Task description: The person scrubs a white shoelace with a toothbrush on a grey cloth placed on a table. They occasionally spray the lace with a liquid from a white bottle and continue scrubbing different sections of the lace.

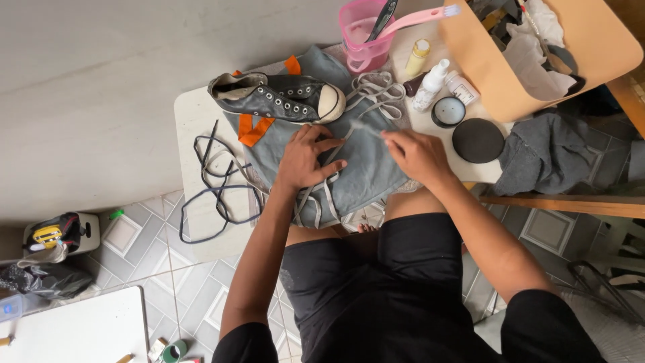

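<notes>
Seen from above, a seated person in black shorts works at a small white table [191, 111] spread with a grey-blue cloth trimmed in orange [366, 165]. The left hand [308, 156] lies flat on the cloth, fingers spread and pressing down on a pale grey shoelace [321, 191] that loops across the fabric toward the table's near edge. The right hand [416, 154] hovers just beside it, fingers drawn together around the thin end of the same lace, though whether they actually pinch it cannot be told. A worn black high-top canvas sneaker with a white toe cap [279, 97] lies on its side just beyond the hands, unlaced. A dark lace [218, 191] trails in loops off the table's left side. Farther back stand a pink plastic jug holding brushes [363, 33], small white bottles [430, 84], an open round tin [448, 111] and its black lid [478, 140], beside a tan cardboard box [591, 40].
</notes>
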